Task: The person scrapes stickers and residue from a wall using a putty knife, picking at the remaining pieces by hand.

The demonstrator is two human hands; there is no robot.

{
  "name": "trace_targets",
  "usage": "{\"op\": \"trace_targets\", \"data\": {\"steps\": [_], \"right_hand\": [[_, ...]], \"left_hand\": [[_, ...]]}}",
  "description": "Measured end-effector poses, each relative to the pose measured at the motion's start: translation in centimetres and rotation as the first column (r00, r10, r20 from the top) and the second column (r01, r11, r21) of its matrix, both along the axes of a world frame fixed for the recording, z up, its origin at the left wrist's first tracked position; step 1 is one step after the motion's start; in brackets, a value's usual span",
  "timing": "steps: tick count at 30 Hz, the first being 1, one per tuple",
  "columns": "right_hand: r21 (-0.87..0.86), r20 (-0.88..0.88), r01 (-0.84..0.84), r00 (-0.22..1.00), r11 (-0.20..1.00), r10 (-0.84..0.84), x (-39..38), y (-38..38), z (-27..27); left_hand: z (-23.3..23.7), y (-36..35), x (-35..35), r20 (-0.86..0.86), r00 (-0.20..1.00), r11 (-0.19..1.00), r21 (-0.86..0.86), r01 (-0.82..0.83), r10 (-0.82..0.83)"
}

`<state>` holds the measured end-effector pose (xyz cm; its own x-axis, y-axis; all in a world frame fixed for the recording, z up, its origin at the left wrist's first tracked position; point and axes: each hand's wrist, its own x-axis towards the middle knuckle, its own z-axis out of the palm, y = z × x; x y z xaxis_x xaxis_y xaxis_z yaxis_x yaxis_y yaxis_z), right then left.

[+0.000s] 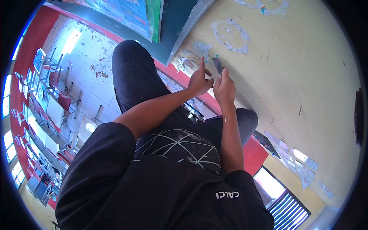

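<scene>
Blade (217, 64): a flat, narrow, grey strip with a squared tip. It stands nearly upright just above centre frame, its tip against the pale yellow wall (306, 76). The right hand (224, 89) is closed around its lower end, knuckles toward the camera, so the handle is hidden. The left hand (199, 81) sits just beside it on the frame-left side. Its index finger (201, 63) points straight up along the wall and the other fingers spread loosely toward the blade. Whether they touch the blade cannot be told.

Both forearms are bare. The right rises almost vertically from lower centre. The left runs diagonally from a bent elbow at middle left. Both sleeves belong to a black shirt (161, 191) filling the bottom of the frame, with thin white crossing lines on the chest.

The wall is matt and scuffed. Just above the blade lies a torn whitish paper patch (202, 48), and higher up a ragged ring of paper residue (231, 35). A colourful sticker remnant (185, 62) sits left of the hands. A dark green board (176, 23) with a pale frame occupies top centre.

Glossy white floor tiles (90, 53), speckled with debris, fill the upper left of the frame. Red-framed chairs (61, 100) line the left edge of the frame.
</scene>
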<state>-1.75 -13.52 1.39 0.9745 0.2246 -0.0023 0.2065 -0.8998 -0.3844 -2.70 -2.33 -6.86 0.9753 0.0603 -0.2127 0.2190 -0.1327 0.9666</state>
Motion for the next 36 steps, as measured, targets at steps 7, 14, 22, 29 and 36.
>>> {"op": "trace_targets", "data": {"steps": [7, 14, 22, 29, 36], "right_hand": [[-0.09, -0.029, -0.017, 0.999, 0.996, 0.014, 1.8, 2.1, -0.9], [-0.063, 0.003, 0.014, 1.0, 0.998, -0.014, 0.3, 2.0, -0.1], [-0.025, -0.029, 0.042, 0.999, 0.999, -0.043, 0.8, 3.5, 0.0], [0.051, -0.042, 0.081, 0.996, 0.995, -0.079, 0.5, 3.1, -0.2], [0.059, -0.053, 0.061, 0.997, 0.996, -0.058, 1.1, 3.1, -0.8]], "left_hand": [[-1.5, -0.6, 0.8, 0.059, 0.998, 0.994, 0.102, -0.025, 0.019], [-0.7, -0.1, 0.5, 0.058, 0.997, 0.998, -0.012, -0.058, 0.058], [0.1, 0.4, 0.4, 0.055, 0.992, 0.993, 0.024, -0.112, 0.111], [0.7, 0.6, 0.5, 0.112, 0.981, 0.987, -0.02, -0.158, 0.159], [0.5, 1.0, 0.7, 0.089, 0.987, 0.991, -0.011, -0.135, 0.136]]}}
